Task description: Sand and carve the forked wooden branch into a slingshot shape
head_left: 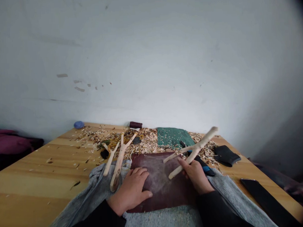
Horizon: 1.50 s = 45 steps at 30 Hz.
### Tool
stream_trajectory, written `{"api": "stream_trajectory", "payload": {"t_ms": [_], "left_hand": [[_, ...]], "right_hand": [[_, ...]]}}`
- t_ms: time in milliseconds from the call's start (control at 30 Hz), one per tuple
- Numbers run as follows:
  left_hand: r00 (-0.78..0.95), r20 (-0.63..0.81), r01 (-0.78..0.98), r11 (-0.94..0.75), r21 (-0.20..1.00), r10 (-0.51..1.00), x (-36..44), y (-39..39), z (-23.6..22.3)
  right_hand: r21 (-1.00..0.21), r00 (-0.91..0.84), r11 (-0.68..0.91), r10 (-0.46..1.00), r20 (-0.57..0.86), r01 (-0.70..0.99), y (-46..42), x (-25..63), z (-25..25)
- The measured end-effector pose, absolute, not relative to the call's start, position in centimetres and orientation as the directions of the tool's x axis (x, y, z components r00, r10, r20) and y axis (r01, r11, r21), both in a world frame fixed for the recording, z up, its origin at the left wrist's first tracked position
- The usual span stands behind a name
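My right hand (196, 175) grips a peeled forked stick (198, 145) by one prong, its thick end raised to the upper right. Beneath it lies a dark red sheet, dusted pale in the middle, that looks like sandpaper (167, 196). My left hand (133, 189) rests flat on the left part of this sheet, fingers apart. Just left of that hand, a larger forked stick (120, 158) and a smaller forked stick (110, 161) lie side by side. A grey cloth (161, 221) is spread under the sheet.
Wood shavings (149, 140) cover the back of the wooden table (26, 186). A green sheet (174, 136), a dark thread spool (135, 125) and a blue round object (79, 124) lie there. On the right are a black folded piece (226, 155), a black-and-blue handle (206, 168) and a phone (265, 199).
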<state>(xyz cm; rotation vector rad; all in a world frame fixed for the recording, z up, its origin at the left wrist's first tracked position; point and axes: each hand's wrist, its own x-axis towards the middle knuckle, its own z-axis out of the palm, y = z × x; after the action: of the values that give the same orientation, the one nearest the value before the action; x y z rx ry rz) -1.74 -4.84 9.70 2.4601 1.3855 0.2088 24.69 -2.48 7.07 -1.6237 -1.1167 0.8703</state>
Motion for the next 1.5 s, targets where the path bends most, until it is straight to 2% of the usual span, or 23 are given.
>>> {"api": "stream_trajectory", "payload": {"t_ms": [133,200,233,367,500,833,1200,1500], "left_hand": [[0.521,-0.013,0.810,-0.489,0.324,0.853,-1.8,-4.6,9.3],[0.523,-0.012,0.809,-0.492,0.322,0.852,-1.8,-4.6,9.2],[0.525,-0.012,0.808,-0.493,0.322,0.851,-1.8,-4.6,9.3],[0.524,-0.021,0.807,-0.488,0.332,0.852,-1.8,-4.8,9.6],[0.519,-0.027,0.808,-0.480,0.340,0.854,-1.8,-4.9,9.7],[0.523,-0.010,0.800,-0.487,0.352,0.852,-2.0,-4.7,9.2],[0.520,-0.025,0.804,-0.479,0.353,0.854,-1.8,-4.9,9.7],[0.526,-0.007,0.800,-0.493,0.342,0.850,-1.9,-4.7,9.4]], "right_hand": [[-0.957,0.003,-0.089,0.996,-0.091,0.275,-3.7,22.9,7.4],[-0.958,-0.083,-0.049,0.994,-0.075,0.281,-3.9,22.4,7.5],[-0.958,-0.049,-0.043,0.997,-0.059,0.284,-3.9,22.5,7.5],[-0.955,0.277,-0.092,0.961,-0.011,0.280,-2.9,23.8,7.2],[-0.951,0.430,-0.117,0.903,0.019,0.286,-2.1,25.3,7.1],[-0.948,0.262,-0.048,0.964,0.038,0.313,-3.2,22.9,7.5],[-0.920,0.476,-0.136,0.877,0.060,0.367,-2.1,25.9,7.6],[-0.948,0.169,-0.101,0.984,-0.051,0.301,-3.6,22.2,7.7]]}}
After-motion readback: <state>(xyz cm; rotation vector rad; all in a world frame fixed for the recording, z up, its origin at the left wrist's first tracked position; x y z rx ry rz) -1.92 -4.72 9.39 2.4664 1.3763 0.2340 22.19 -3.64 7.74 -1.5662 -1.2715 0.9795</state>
